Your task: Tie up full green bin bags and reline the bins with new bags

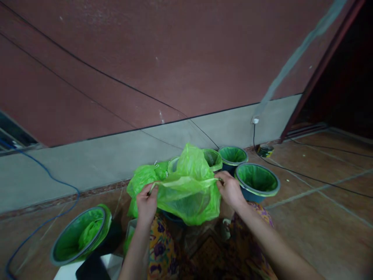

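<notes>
A thin, light-green plastic bag (189, 194) is stretched between my two hands, its rim pulled nearly straight across. My left hand (147, 196) pinches the left end of that rim. At the other end, my right hand (230, 188) grips the edge with closed fingers. The bag's body puffs up behind the rim and hangs down in front. Beneath it, a dark bucket shows only in part; the bag covers the rest. More bunched green bags (142, 181) lie just beyond my left hand.
Green-lined buckets stand at right, including a near one (257, 182) and a farther one (233, 155). A tilted lined bucket (80, 235) is at lower left, by a dark flat object (93, 267). A blue cable (52, 179), a black cord (303, 175) and a tin (265, 150) lie near the wall.
</notes>
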